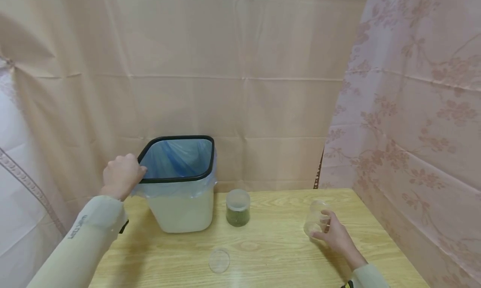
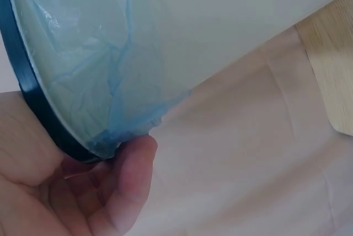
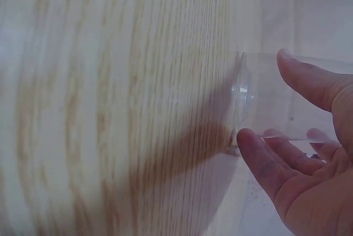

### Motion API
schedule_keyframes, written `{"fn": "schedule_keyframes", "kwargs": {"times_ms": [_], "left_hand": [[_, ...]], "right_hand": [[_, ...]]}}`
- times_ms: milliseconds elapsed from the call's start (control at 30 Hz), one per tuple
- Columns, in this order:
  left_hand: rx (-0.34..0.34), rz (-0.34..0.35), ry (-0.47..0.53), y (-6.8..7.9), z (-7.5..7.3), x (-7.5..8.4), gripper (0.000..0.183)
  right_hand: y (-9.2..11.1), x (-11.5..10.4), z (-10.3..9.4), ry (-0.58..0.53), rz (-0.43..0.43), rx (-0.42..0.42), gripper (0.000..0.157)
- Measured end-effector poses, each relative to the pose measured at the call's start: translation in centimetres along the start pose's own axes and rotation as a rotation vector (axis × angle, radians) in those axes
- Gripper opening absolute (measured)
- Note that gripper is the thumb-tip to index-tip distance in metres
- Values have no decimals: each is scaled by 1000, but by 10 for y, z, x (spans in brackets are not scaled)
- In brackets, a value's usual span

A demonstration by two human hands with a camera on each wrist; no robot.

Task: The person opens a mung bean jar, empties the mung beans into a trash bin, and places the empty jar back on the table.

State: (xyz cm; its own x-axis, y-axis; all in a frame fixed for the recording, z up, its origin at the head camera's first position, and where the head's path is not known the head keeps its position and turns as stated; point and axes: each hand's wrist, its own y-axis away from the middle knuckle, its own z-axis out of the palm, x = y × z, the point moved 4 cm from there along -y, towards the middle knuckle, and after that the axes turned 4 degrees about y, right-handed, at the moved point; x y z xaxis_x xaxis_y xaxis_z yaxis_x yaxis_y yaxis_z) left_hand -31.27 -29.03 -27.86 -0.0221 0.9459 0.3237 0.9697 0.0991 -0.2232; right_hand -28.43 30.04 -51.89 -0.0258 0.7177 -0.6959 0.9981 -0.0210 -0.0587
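At the left of the head view stands a cream trash bin (image 1: 180, 213) with a black rim (image 1: 173, 180) and a blue bag (image 1: 176, 154) lining it. My left hand (image 1: 123, 175) grips the rim's left corner. In the left wrist view, the fingers (image 2: 135, 175) curl under the rim and the bag's folded edge. At the right of the table, my right hand (image 1: 336, 236) holds a clear jar (image 1: 315, 221), thumb on one side and fingers on the other. The right wrist view shows the transparent jar (image 3: 270, 98) between the digits, its base at the tabletop.
A jar with green contents (image 1: 238, 208) stands beside the bin, near the table's middle. A clear round lid (image 1: 219, 261) lies flat in front of it. Beige cloth (image 1: 240, 92) hangs behind the wooden table (image 1: 270, 246), and a flowered curtain (image 1: 421, 133) hangs at the right.
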Motion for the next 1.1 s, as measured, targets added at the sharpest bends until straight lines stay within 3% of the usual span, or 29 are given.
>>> {"fn": "schedule_keyframes", "kwargs": {"times_ms": [367,567,733,1100], "left_hand": [[37,21,-4,3,-5,-5,44],[69,48,9,4,-9,-5,40],[125,84,3,7,-10,-4,39],[191,124,15,21,-7,-2,61]], "right_hand": [[3,-6,-2,16,-30,37,129],[5,-16,-12,-45,-67,63,124],[7,-32,-25,-28,-147,137,118],[8,-71,-46,22,-257,289,104]]}}
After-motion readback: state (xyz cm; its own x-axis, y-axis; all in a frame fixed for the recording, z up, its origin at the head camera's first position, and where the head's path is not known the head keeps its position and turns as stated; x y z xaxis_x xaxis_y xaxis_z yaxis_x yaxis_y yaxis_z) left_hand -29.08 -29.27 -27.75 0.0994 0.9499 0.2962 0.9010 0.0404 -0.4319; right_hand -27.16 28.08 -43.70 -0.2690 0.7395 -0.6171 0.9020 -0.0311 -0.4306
